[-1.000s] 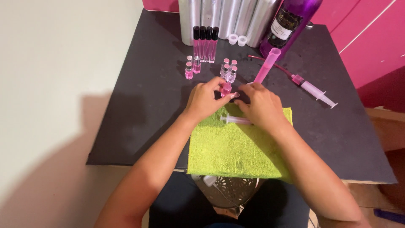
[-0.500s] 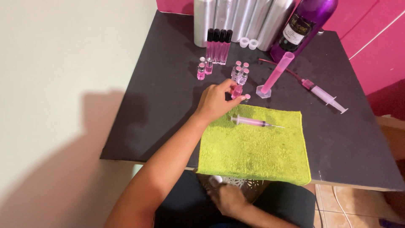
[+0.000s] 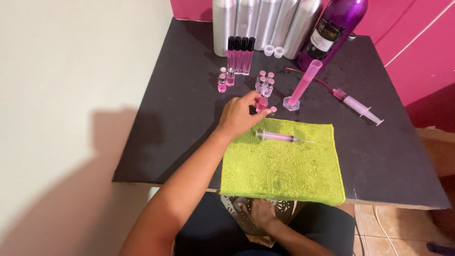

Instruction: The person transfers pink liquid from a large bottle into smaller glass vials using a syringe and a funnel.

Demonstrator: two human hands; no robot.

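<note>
Left hand pinches pink vial.

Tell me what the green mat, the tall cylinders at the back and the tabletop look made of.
Green mat: terry cloth by its nappy, matte pile and soft edges. Tall cylinders: probably brushed aluminium, silvery with vertical sheen. Tabletop: matte black board, maybe painted wood or laminate; the look leaves it open.
</note>
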